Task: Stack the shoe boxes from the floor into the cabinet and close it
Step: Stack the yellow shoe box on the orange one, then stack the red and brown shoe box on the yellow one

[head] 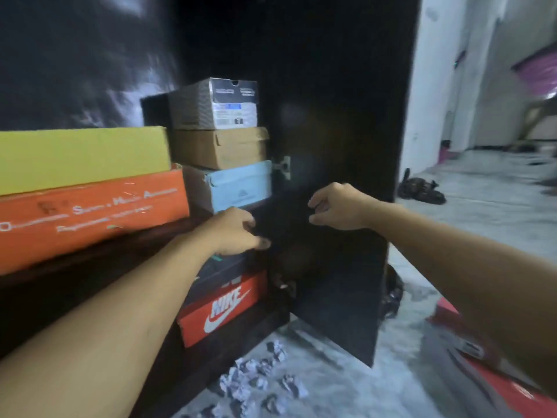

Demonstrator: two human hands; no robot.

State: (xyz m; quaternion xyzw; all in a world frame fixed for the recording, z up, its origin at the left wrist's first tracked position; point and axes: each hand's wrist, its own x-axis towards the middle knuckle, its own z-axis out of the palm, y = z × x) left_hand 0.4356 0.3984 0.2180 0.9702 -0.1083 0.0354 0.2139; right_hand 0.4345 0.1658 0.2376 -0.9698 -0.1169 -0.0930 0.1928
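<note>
The head view looks down two bare forearms reaching into a dark cabinet [331,86] whose door [340,297] stands swung open to the right. Inside, shoe boxes stand in a column: a grey box [217,104] on top, a brown cardboard box [223,147] under it, then a light blue box [238,185], a black box [271,218], a dark grey box [220,273], and at the bottom a red Nike box [220,309]. The left hand [238,230] has its fingers curled against the left end of the black box, thumb pointing right along its lower edge. The right hand [337,206] has fingers and thumb curled toward the same box from the right; the dark surface and blur hide whether it grips the box or only hovers at it, so I cannot tell its grasp.

To the left, a yellow box [81,158] lies on an orange box [90,215] on a dark shelf. On the floor [452,236], crumpled paper balls [259,378] lie in front of the cabinet, another red box [470,348] sits at lower right, partly behind the right forearm, and dark sandals [422,190] rest beyond the door.
</note>
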